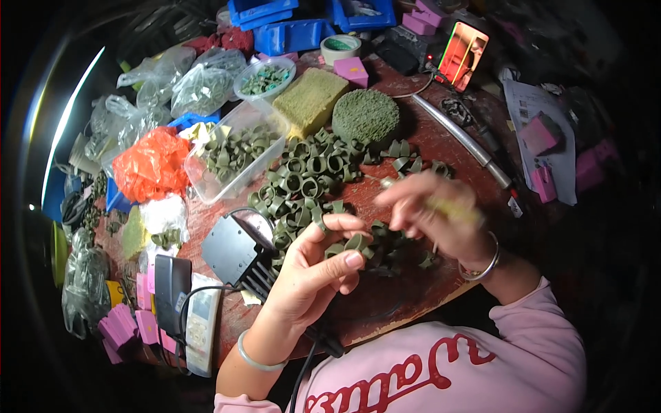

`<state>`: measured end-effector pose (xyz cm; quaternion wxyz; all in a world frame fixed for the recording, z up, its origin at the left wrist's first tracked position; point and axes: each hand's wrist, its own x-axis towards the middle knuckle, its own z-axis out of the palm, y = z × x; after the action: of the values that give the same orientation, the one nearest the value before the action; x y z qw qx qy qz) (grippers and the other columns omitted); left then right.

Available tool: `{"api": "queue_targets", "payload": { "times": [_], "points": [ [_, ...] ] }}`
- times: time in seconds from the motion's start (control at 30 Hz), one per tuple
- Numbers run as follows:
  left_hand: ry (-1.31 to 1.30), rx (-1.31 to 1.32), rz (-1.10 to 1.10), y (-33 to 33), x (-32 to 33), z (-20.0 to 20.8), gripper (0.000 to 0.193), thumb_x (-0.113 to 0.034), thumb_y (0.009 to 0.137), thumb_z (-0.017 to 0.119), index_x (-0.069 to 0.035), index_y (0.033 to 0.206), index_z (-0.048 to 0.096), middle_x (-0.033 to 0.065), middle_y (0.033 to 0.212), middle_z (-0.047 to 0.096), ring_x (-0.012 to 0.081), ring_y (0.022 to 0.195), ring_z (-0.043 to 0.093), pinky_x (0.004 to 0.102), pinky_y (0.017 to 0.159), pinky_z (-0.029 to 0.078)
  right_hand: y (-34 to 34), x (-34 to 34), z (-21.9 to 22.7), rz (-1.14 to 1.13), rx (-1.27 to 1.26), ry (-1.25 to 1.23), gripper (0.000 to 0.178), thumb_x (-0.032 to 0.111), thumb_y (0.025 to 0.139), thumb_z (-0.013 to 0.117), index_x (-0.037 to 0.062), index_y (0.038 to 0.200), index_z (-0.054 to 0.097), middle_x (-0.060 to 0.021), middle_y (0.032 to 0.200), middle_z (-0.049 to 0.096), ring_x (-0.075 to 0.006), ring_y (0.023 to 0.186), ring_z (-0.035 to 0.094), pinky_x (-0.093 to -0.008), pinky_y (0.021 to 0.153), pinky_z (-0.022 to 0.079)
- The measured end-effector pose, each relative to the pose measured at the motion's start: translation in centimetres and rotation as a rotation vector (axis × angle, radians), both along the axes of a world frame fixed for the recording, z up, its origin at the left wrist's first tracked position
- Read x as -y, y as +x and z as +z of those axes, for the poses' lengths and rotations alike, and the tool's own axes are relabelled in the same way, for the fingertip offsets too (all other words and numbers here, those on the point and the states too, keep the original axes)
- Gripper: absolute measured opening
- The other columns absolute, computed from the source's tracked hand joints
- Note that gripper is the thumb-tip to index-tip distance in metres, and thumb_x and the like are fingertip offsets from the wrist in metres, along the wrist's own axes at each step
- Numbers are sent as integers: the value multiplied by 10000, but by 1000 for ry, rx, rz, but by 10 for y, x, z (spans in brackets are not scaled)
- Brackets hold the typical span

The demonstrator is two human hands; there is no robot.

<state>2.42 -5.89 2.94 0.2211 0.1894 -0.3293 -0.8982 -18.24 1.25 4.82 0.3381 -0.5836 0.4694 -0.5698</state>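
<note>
In my left hand (313, 272) a dark green ring (357, 244) is pinched between thumb and fingers. Another green ring (318, 216) shows at the index finger; whether it is worn or lies behind is unclear. My right hand (437, 213), to the right of the held ring and apart from it, is blurred by motion. Its fingers look closed round a slim thing with a yellow part (454, 210), too smeared to name. Beneath and beyond both hands spreads a pile of similar green rings (310, 165) on the red worktop (375, 303).
A clear plastic box (237, 179) of green rings stands left of the pile. Behind are a yellow-green sponge block (310, 100) and a round, rough green pad (365, 117). A black device with a cable (237, 246) sits left of my hand. A lit phone (463, 56) stands at the back right.
</note>
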Motion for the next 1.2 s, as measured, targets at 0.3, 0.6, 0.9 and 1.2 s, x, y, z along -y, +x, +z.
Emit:
{"api": "queue_targets", "payload": {
  "times": [0.3,0.6,0.9,1.2],
  "points": [
    [-70,132,51,-1,-6,7,375,27,782,691,-21,1121,540,66,1031,598,36,595,492,156,455,356,7,-7,1,51,-437,-247,166,89,804,723,90,953,649,-50,800,437,-170,694,490,-298,603,412],
    [-94,130,-16,-4,-3,10,401,-16,820,685,-24,1202,565,21,946,600,42,620,503,171,466,377,2,-12,7,6,-586,-334,218,226,855,692,96,1025,651,-45,779,486,-159,645,506,-300,583,431],
    [7,-6,97,-3,0,6,388,-50,900,601,3,1272,503,81,1047,606,163,953,620,196,597,520,14,-10,1,-176,-159,-171,319,275,912,643,16,1097,620,-91,962,626,-126,769,586,-252,681,465],
    [59,-96,42,2,3,1,394,-73,899,611,2,1271,505,92,1076,604,164,974,611,233,662,529,3,0,6,16,-349,-269,207,11,744,758,34,939,691,-77,821,671,-184,712,618,-284,641,493]
  ]
}}
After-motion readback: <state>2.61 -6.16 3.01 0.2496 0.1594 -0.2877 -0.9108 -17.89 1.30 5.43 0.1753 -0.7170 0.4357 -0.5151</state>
